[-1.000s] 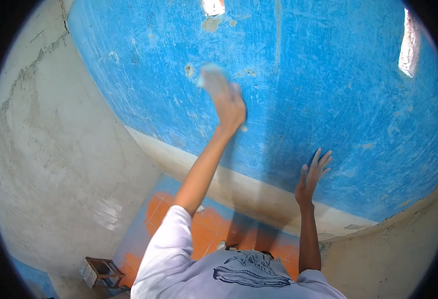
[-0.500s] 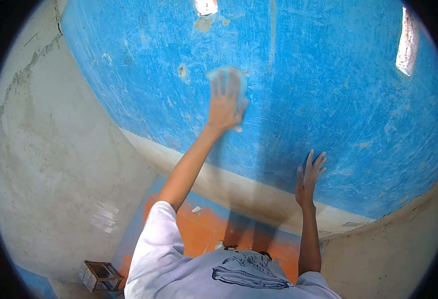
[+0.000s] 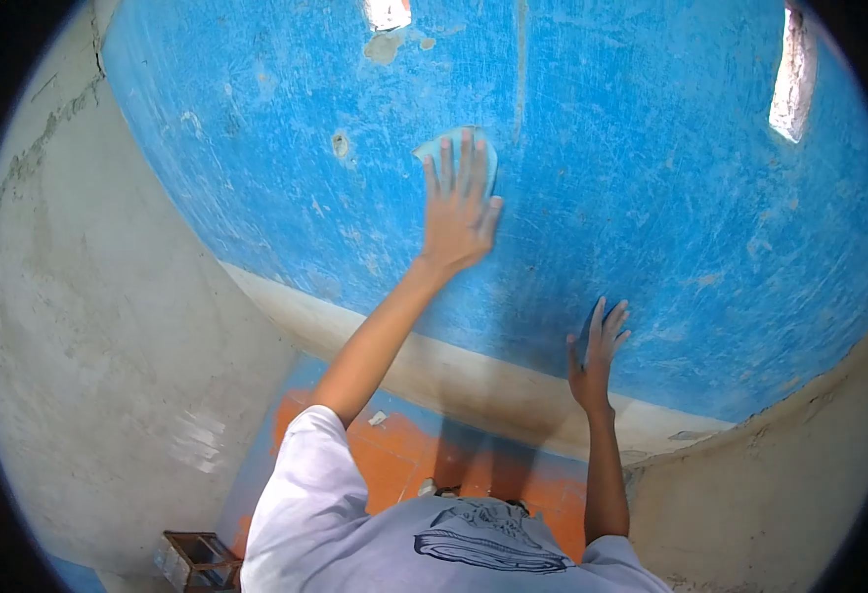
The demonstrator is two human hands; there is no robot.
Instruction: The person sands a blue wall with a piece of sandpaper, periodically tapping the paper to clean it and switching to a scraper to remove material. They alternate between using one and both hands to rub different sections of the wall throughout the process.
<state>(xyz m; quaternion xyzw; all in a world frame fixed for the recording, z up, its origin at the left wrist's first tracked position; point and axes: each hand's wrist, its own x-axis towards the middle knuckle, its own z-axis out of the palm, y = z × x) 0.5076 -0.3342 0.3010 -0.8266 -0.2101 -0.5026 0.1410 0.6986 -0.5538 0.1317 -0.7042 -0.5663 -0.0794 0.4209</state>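
Observation:
My left hand [image 3: 457, 212] lies nearly flat against the blue wall [image 3: 651, 188], fingers stretched out. Beneath its fingers and palm, a thin pale blue sheet [image 3: 488, 163] is pressed to the wall, its edges showing above and beside the fingers; the material cannot be made out. Lower and to the right, my right hand [image 3: 597, 361] rests at the wall with fingers spread and nothing in it. Around both hands the paint looks scratched and patchy.
Narrow openings [image 3: 793, 79] cut through the wall at the upper right and top. A pale band [image 3: 454, 371] runs along its foot. Grey plaster [image 3: 128, 326] covers the left wall. A small wooden frame stool [image 3: 199, 561] stands lower left, and a white scrap [image 3: 378, 419] lies on the orange floor [image 3: 385, 455].
My left hand has slid a little to the right along the wall with the sheet under it. The right hand keeps its place on the wall while the view has shifted slightly.

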